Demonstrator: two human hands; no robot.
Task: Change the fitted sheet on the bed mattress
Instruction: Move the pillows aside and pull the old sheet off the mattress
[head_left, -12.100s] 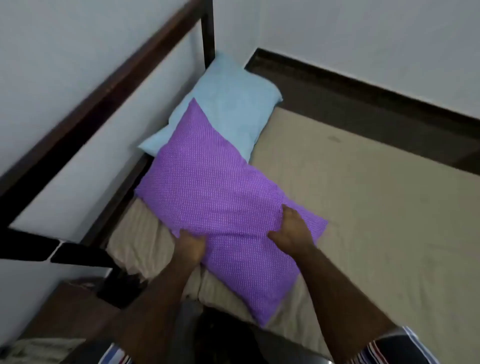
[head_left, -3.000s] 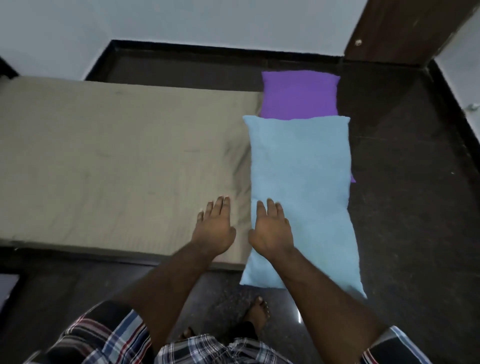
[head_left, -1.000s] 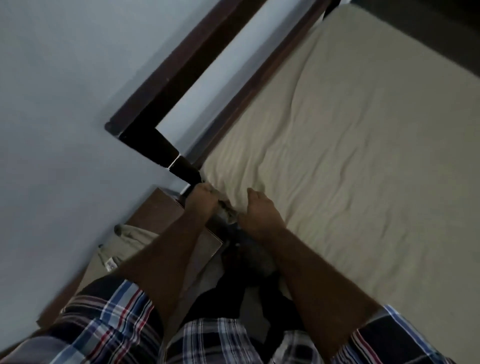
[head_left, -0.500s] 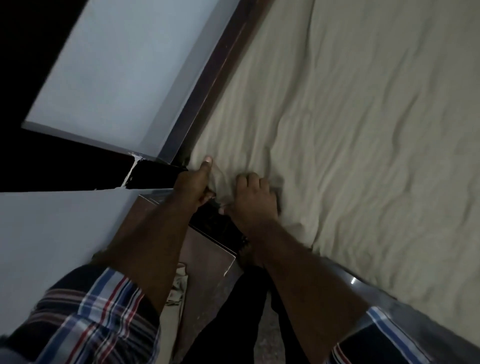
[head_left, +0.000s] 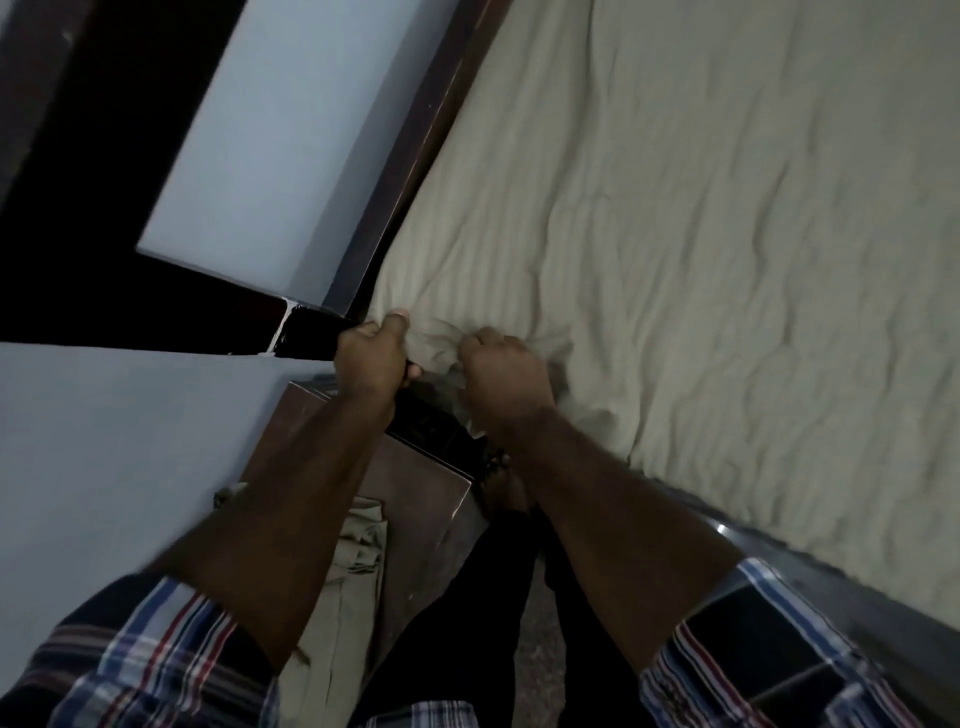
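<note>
Both hands (head_left: 436, 364) now fisted on sheet corner (head_left: 441, 345)

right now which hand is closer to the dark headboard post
Left. The left hand grips the bunched beige sheet corner right against the headboard post; the right hand grips the sheet farther along the bed's side.

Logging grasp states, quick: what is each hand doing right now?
Left hand: closed, gripping the beige fitted sheet at the mattress corner.
Right hand: closed, gripping the same bunched corner.
</note>
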